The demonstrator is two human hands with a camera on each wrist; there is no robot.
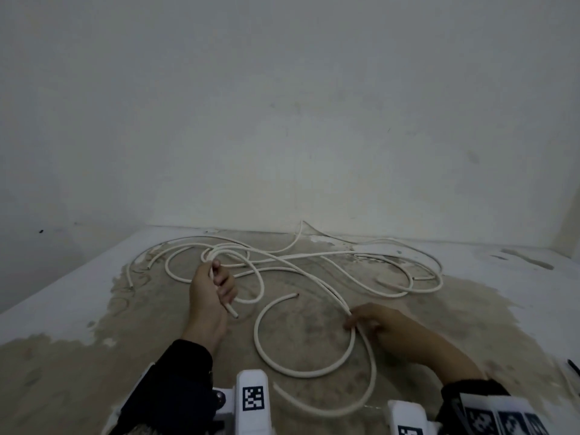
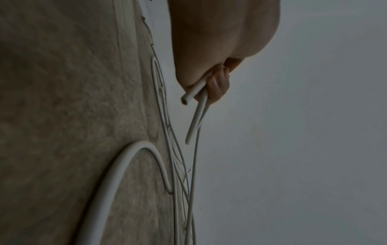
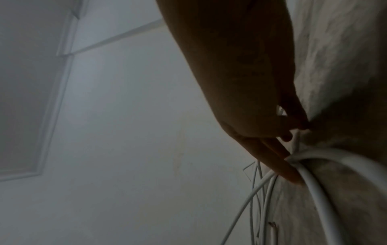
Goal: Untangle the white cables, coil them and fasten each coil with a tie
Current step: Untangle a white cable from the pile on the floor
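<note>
Several white cables (image 1: 282, 255) lie in tangled loops across a worn, stained tabletop (image 1: 94, 356). My left hand (image 1: 219, 277) is raised at the left of the tangle and grips one cable near its end. The cut end (image 1: 233, 313) pokes out below the fist. In the left wrist view the curled fingers (image 2: 217, 82) wrap two strands, with the cut end (image 2: 185, 99) sticking out. My right hand (image 1: 350, 320) lies low on the table and pinches a cable where a big near loop (image 1: 301, 373) begins. The right wrist view shows fingers (image 3: 278, 157) laid along that cable (image 3: 314, 190).
A plain wall (image 1: 282, 120) rises right behind the table, and one strand (image 1: 300, 233) leans against it. The table's left edge (image 1: 62, 277) runs diagonally. A thin black object (image 1: 574, 367) lies at the right border. Bare stained surface lies near the front left.
</note>
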